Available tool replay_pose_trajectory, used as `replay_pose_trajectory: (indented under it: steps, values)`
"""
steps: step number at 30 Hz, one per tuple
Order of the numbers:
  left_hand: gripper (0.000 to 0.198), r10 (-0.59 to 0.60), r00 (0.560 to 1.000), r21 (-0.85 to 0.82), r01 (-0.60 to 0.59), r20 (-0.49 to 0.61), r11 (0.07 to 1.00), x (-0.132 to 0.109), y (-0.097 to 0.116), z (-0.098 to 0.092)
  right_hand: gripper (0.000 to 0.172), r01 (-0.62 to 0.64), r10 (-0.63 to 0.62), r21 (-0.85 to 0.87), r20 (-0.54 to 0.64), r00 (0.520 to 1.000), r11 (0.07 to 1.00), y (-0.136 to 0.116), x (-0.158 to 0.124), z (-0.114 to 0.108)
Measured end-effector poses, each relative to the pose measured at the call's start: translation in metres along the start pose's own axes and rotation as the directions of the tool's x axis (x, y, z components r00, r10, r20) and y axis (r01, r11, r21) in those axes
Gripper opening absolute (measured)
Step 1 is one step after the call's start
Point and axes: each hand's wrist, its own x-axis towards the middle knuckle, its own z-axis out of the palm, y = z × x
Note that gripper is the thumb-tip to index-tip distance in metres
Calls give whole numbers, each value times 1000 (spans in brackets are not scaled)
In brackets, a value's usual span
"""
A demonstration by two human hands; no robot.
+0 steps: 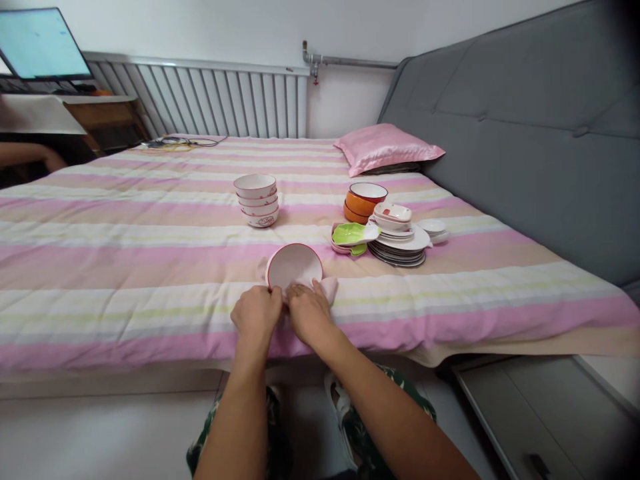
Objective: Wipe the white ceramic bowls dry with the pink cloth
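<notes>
White round red-rimmed bowl held tilted on striped fabric bedspread, near rim gripped by left hand; pale-pink cloth touched by right hand — finger closure unclear. Bowl seemingly unfinished — white patterned bowls stacked behind.

From the wearer's head, a single camera looks forward and down past the forearms, over the near edge of a striped bed, a bowl close at mid-frame, the radiator farther off and a headboard at right.
</notes>
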Motion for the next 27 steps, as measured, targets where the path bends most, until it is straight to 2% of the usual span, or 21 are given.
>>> replay_pose_trajectory:
  steps: [6,8,13,16,27]
  values:
    - [46,-35,989,-40,29,-142,999,0,2,-2,38,-8,8,-7,-18,1000,1000,1,-1,1]
    - [48,-34,993,-32,31,-110,999,1,2,-1,37,-4,4,-14,-20,1000,1000,2,0,1]
    - [53,8,997,15,-9,83,1000,4,-1,4,37,6,-7,-46,0,1000,999,0,0,-2]
    - [53,21,994,17,-23,104,1000,4,-1,5,37,6,-5,-56,11,1000,998,-1,0,-3]
    - [46,-6,996,-2,6,-87,1000,0,1,-3,39,-9,8,-10,-12,1000,1000,2,-2,0]
